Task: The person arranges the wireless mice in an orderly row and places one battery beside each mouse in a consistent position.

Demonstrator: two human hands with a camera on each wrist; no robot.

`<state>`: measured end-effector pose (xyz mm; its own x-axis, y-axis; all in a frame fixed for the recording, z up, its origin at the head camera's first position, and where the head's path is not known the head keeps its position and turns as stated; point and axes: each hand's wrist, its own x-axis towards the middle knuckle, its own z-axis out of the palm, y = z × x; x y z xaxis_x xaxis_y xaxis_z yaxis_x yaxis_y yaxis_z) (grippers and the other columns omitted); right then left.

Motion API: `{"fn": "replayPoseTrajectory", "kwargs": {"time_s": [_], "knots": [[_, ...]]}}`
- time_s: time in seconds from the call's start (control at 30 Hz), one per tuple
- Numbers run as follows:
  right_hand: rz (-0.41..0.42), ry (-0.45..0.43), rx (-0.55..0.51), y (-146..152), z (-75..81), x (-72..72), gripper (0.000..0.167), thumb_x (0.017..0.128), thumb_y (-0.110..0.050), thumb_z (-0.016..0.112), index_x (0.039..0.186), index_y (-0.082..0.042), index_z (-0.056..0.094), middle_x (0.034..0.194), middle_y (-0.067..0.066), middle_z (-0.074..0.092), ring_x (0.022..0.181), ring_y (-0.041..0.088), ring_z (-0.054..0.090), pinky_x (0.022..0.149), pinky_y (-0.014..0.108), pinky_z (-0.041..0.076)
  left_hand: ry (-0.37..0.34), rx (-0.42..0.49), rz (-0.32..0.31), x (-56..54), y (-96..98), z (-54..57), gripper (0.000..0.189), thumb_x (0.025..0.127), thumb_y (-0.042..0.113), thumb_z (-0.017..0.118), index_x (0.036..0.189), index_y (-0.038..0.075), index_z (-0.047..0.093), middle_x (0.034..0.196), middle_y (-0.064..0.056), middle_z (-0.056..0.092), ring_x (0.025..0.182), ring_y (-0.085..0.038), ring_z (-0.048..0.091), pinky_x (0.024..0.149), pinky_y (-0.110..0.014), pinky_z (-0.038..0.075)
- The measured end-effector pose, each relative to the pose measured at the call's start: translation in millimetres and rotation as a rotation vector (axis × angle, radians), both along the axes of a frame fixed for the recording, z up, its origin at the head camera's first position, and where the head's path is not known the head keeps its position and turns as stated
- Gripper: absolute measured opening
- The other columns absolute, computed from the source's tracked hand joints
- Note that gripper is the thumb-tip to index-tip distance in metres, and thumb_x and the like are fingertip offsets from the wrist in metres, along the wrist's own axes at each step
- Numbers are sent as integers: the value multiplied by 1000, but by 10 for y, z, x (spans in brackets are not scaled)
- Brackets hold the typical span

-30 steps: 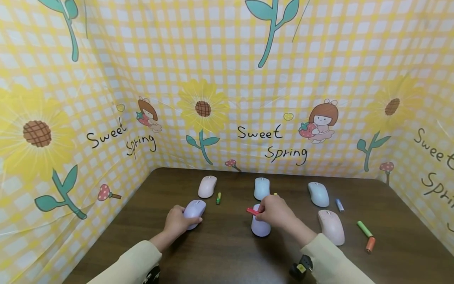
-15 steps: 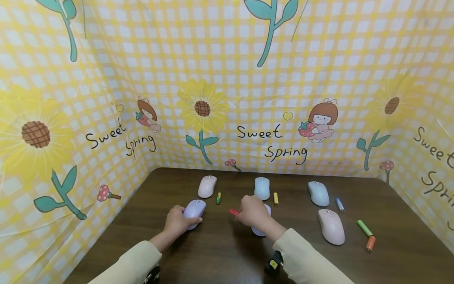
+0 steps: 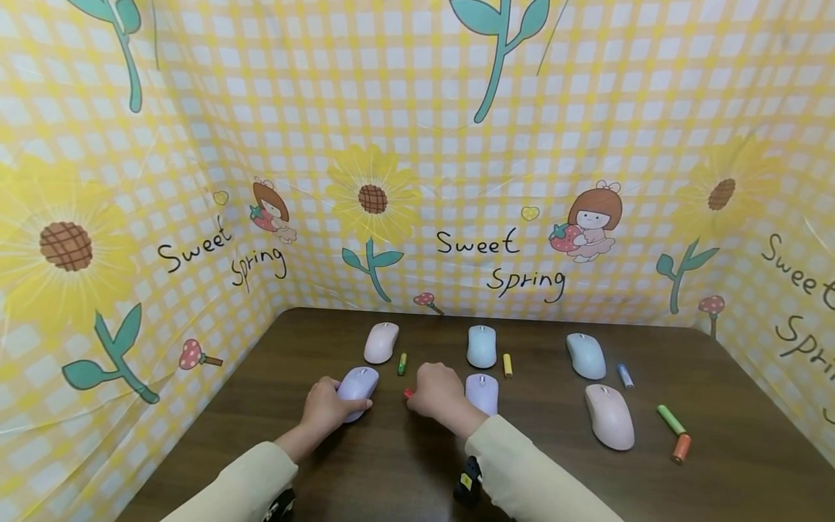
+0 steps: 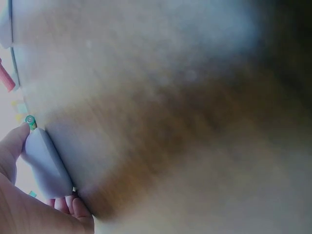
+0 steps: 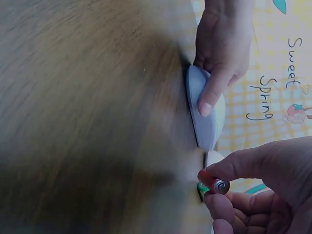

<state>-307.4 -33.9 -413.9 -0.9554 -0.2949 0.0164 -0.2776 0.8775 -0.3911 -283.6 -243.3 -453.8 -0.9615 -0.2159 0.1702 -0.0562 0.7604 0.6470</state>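
A lavender computer mouse (image 3: 358,384) lies on the dark table at left of centre. My left hand (image 3: 325,407) grips it, thumb along the near right side and fingers round the far side. Right of it, my right hand (image 3: 438,391) pinches a red battery (image 5: 214,182) between thumb and fingertips; the right wrist view shows its metal end. Most of that battery is hidden behind the hand in the head view. Just beyond lies a green battery (image 3: 402,364). A second lavender mouse (image 3: 482,392) sits beside my right wrist, its near end covered by the sleeve.
Farther back are a pale pink mouse (image 3: 381,343), a light blue mouse (image 3: 482,346) and a yellow battery (image 3: 507,365). At right lie another blue mouse (image 3: 586,356), another pink mouse (image 3: 609,417), and blue (image 3: 625,376), light green (image 3: 670,420) and orange (image 3: 681,449) batteries. Checked cloth (image 3: 417,145) encloses the table.
My right hand has carried the red battery leftward, from above the second lavender mouse toward the held one. That mouse and the yellow battery have come into view. My left hand stays put.
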Motion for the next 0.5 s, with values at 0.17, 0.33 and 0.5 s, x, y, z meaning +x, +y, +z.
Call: {"fn": "replayPoseTrajectory", "kwargs": {"time_s": [0.17, 0.33, 0.5], "knots": [[-26, 1, 39, -123, -29, 5, 27, 75, -24, 77, 62, -12, 57, 65, 2, 54, 59, 20, 51, 50, 35, 44, 6, 4, -2, 1, -1, 3, 63, 62, 29, 90, 96, -13, 57, 90, -21, 58, 84, -35, 56, 77, -47, 46], [-38, -10, 75, -203, -89, -13, 28, 76, -27, 77, 62, -13, 56, 66, 2, 54, 60, 19, 51, 51, 35, 45, 5, 2, -5, -4, -6, -1, 63, 62, 29, 90, 95, -13, 58, 90, -20, 58, 84, -35, 56, 76, -47, 46], [-27, -48, 86, -265, -99, 4, 31, 78, -28, 74, 59, -14, 54, 64, 2, 52, 59, 18, 50, 50, 34, 43, -2, -2, -6, -6, -7, 5, 62, 62, 30, 90, 94, -12, 59, 90, -20, 58, 84, -35, 56, 75, -46, 46]]}}
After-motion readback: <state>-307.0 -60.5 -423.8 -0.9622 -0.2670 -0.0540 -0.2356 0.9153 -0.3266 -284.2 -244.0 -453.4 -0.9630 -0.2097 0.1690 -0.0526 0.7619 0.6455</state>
